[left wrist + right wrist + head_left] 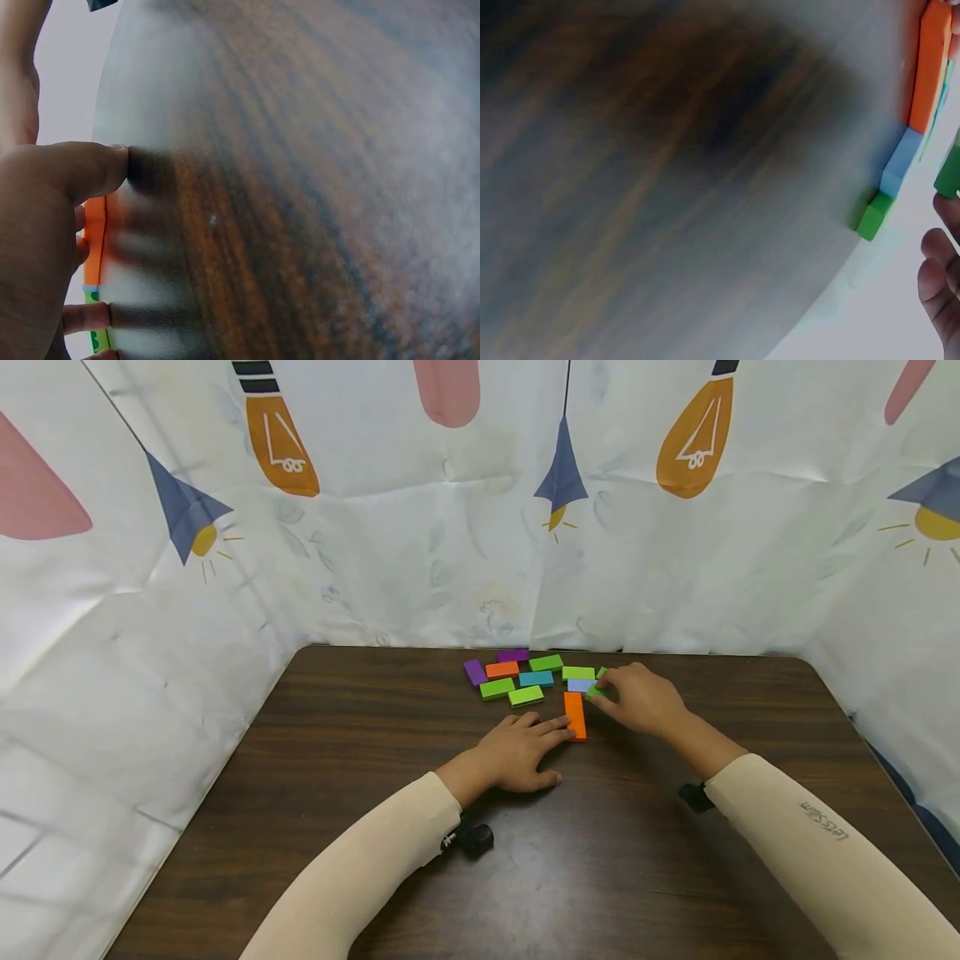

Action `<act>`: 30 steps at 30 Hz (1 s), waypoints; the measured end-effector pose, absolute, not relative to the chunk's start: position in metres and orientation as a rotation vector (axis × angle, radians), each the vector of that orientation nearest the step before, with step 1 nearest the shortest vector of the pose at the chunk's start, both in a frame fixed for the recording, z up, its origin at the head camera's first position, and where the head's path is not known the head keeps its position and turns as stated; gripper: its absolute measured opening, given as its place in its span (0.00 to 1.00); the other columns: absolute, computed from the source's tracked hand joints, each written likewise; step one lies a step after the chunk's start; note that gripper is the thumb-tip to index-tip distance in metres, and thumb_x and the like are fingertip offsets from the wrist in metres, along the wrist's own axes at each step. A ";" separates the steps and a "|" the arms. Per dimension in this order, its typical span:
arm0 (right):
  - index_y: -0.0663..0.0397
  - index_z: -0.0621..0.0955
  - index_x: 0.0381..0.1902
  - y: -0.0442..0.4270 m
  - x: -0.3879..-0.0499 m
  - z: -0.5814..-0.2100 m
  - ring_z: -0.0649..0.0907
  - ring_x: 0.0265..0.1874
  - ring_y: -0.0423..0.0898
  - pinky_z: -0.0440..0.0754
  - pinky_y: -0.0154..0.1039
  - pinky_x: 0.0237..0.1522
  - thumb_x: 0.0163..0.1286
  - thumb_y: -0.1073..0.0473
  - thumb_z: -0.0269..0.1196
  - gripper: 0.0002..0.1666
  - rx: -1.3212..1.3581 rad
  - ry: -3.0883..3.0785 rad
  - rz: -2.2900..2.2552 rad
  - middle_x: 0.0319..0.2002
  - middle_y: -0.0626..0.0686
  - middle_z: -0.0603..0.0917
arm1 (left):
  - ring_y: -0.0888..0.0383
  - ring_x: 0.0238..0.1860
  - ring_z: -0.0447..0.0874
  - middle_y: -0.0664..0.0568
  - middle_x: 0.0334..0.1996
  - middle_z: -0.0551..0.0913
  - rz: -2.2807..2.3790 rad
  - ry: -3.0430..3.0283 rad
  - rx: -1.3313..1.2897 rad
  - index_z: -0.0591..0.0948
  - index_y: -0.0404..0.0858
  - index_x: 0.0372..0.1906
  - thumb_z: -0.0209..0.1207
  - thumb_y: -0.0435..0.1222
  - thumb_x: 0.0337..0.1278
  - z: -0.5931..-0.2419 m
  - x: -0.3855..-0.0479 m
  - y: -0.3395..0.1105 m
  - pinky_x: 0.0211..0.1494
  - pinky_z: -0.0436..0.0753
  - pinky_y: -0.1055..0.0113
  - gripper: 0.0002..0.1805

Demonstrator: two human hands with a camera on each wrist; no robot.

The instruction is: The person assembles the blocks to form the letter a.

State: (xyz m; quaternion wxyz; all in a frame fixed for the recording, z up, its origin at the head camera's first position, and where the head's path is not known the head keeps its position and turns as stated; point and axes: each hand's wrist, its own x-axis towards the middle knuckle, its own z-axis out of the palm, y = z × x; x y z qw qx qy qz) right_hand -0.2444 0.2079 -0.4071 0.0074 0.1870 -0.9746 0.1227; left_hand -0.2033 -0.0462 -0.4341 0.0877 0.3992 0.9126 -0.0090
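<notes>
In the head view, my right hand (641,697) pinches a green block (595,691) between thumb and fingers at the right end of the block group. The right wrist view shows this green block (949,174) raised off the table at the fingertips. My left hand (521,752) lies spread and palm down, its fingertips touching the left side of an upright-pointing orange block (575,717). Just beyond that block lies a light blue block (581,685), with a green block (578,672) behind it. Another green block (874,216) adjoins the blue block's far end in the right wrist view.
Left of these lie several more blocks: purple (475,672), orange-red (502,670), teal (536,678) and green (527,696). They are near the back edge of the dark wooden table (360,760). A printed white curtain (420,552) hangs behind and along the sides.
</notes>
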 end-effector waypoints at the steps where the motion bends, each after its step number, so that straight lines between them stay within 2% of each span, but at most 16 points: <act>1: 0.53 0.86 0.54 0.209 -0.242 -0.407 0.80 0.51 0.56 0.83 0.56 0.38 0.73 0.46 0.65 0.20 0.590 -3.046 0.383 0.52 0.55 0.86 | 0.47 0.77 0.55 0.62 0.82 0.50 -0.022 2.717 1.187 0.54 0.57 0.83 0.52 0.63 0.70 -0.434 -0.203 -0.046 0.75 0.60 0.45 0.42; 12: 0.51 0.87 0.49 0.215 -0.213 -0.413 0.82 0.45 0.52 0.84 0.53 0.36 0.71 0.46 0.68 0.17 0.623 -3.062 0.393 0.46 0.53 0.86 | 0.48 0.78 0.54 0.63 0.82 0.49 -0.017 2.706 1.171 0.53 0.58 0.83 0.51 0.63 0.70 -0.435 -0.205 -0.046 0.76 0.59 0.46 0.42; 19: 0.50 0.87 0.48 0.217 -0.202 -0.420 0.82 0.45 0.51 0.84 0.54 0.40 0.70 0.47 0.68 0.16 0.675 -3.074 0.400 0.44 0.51 0.87 | 0.49 0.77 0.55 0.63 0.82 0.49 -0.005 2.703 1.184 0.53 0.58 0.83 0.51 0.63 0.71 -0.433 -0.204 -0.047 0.76 0.59 0.46 0.42; 25: 0.49 0.87 0.46 0.216 -0.194 -0.420 0.81 0.38 0.47 0.83 0.47 0.33 0.69 0.47 0.69 0.15 0.718 -3.096 0.428 0.40 0.49 0.85 | 0.50 0.76 0.56 0.62 0.82 0.48 -0.023 2.709 1.210 0.53 0.58 0.83 0.51 0.63 0.71 -0.433 -0.203 -0.047 0.75 0.60 0.48 0.42; 30: 0.49 0.87 0.46 0.213 -0.190 -0.419 0.81 0.38 0.45 0.84 0.46 0.35 0.69 0.48 0.70 0.14 0.774 -3.085 0.456 0.40 0.48 0.85 | 0.50 0.76 0.56 0.63 0.82 0.48 -0.022 2.713 1.212 0.53 0.58 0.83 0.50 0.63 0.71 -0.434 -0.204 -0.048 0.75 0.60 0.49 0.42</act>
